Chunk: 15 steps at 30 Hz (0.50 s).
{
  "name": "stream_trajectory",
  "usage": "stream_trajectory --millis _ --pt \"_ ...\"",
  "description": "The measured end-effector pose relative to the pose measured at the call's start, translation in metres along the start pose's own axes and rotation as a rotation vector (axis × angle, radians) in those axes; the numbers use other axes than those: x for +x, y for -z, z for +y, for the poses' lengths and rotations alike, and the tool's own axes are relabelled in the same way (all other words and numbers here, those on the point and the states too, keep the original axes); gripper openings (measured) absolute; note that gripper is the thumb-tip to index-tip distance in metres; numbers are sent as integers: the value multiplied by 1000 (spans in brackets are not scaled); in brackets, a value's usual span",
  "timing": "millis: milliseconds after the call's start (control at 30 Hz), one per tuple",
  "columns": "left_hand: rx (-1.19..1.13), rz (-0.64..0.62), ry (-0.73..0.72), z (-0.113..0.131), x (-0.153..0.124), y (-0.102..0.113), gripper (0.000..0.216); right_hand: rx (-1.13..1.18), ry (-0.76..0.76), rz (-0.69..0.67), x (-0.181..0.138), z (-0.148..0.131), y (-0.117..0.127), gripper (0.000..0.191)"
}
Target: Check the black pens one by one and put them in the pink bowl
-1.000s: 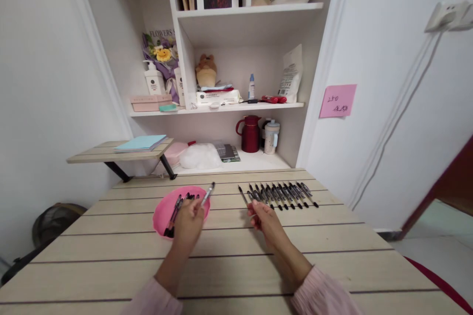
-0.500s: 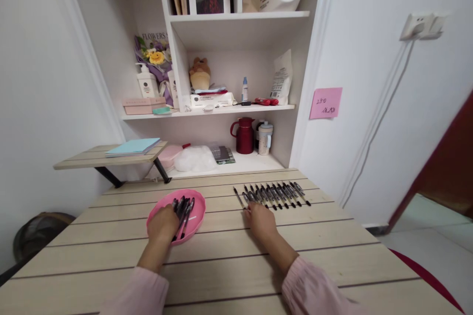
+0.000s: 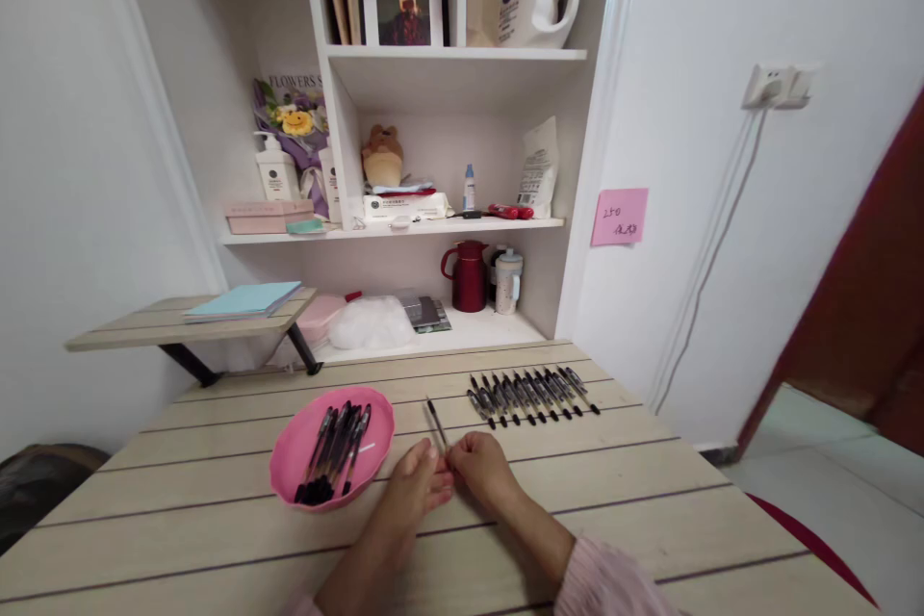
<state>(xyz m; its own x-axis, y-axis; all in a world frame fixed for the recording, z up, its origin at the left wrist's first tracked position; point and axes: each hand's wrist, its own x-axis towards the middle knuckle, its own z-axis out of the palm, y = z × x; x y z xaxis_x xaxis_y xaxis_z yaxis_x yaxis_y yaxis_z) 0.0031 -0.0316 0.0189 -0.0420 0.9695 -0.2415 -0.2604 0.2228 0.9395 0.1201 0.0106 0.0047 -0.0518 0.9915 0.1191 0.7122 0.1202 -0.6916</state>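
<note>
My right hand (image 3: 482, 469) pinches the lower end of a black pen (image 3: 436, 422) that points up and away over the wooden table (image 3: 592, 491). My left hand (image 3: 417, 487) is curled right beside it, fingertips touching the same pen's lower end. To the left, a pink bowl (image 3: 285, 462) holds several black pens (image 3: 333, 450). Beyond the hands, a row of black pens (image 3: 530, 393) lies side by side on the table.
White shelves stand behind the table with a dark red jug (image 3: 470, 275), a small cup (image 3: 508, 280), a plastic bag (image 3: 372, 320) and bottles. A low side shelf (image 3: 144, 327) with a blue notebook (image 3: 242, 299) juts out at left. A pink note (image 3: 619, 217) is stuck to the right wall.
My left hand left the pink bowl and came to the middle. My right hand drew back from the row with one pen, and both hands now meet on it.
</note>
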Motion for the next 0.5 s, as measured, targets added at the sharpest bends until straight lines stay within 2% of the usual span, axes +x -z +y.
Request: stream_trajectory --millis 67,133,200,267,367,433,500 --pt "-173 -71 64 -10 0 -11 36 135 16 -56 -15 2 -5 26" --pt "-238 -98 76 -13 -1 -16 24 296 57 -143 -26 7 -5 26" --pt "-255 -102 98 -13 -4 -17 19 357 90 -199 -26 13 5 24" --pt "-250 -90 138 -12 -7 -17 17 224 92 -141 -17 19 21 22" --pt "-208 -87 176 -14 -10 -15 16 -164 65 71 7 28 46 14" --pt "-174 -95 146 -16 -10 -13 17 -356 46 113 22 32 53 13" --pt "-147 -97 110 -18 -8 -12 19 -440 40 119 33 34 51 13"
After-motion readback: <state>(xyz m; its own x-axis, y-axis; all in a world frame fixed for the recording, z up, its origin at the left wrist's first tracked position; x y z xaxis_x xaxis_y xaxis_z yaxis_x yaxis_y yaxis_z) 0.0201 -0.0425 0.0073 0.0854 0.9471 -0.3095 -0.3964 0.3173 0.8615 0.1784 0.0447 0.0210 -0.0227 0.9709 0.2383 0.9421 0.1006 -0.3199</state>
